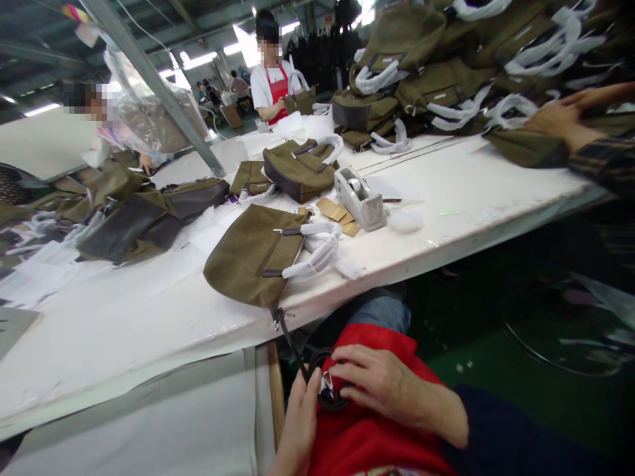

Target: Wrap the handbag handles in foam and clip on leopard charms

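A dark strap (289, 340) runs from the edge of an olive handbag (248, 254) down to my lap, where it is wound into a coil (333, 401). My left hand (300, 416) is closed on the coil's left side, thumb near a silver metal clip (326, 382). From the right, my right hand (381, 383) grips the coil with bent fingers near the clip. The handbag lies flat at the table's front edge, its handles (315, 258) wrapped in white film pointing right.
A tape dispenser (360, 198) and tan cards (338, 213) sit behind the handbag on the white table (421, 254). More olive bags (421, 86) are piled at the back right, others (149, 221) at left. A co-worker's hands (558, 122) touch a bag at right. A metal pole (153, 82) rises at left.
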Demonstrator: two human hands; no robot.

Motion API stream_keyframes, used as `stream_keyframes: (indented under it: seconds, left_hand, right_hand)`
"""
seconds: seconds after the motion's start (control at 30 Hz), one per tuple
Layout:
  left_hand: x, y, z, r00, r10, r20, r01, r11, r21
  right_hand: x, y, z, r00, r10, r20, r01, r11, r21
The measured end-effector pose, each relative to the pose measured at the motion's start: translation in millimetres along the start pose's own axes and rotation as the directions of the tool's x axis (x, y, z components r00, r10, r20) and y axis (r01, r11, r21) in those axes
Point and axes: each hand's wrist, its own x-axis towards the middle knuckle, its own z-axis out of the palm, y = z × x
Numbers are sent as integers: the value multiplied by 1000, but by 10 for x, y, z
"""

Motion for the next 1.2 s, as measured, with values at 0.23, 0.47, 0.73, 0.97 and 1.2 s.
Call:
stream_keyframes:
  seconds: [0.23, 0.47, 0.73, 0.97, 1.2]
  left_hand:
    - [-6, 222, -286, 997, 82, 14, -83, 987, 134]
    - [-180, 558, -689, 990, 133, -42, -125, 980, 157]
    - [-288, 516, -948, 982, 51, -181, -38, 997, 73]
    - [-300, 585, -815, 964, 3, -264, -45, 988, -150]
    - [-214, 731, -852, 942, 165, -292, -163, 986, 31]
  right_hand:
    - [827, -197, -285, 941, -321, 109, 336, 924, -182]
    - [1482, -436, 30, 815, -418, 401, 536, 806, -251]
    - [1640, -25, -11, 873, -393, 289, 466, 848, -253]
    - [1423, -46, 118, 907, -338, 251, 398, 884, -246]
    - [1344, -50, -160, 922, -188, 338, 211, 977, -30]
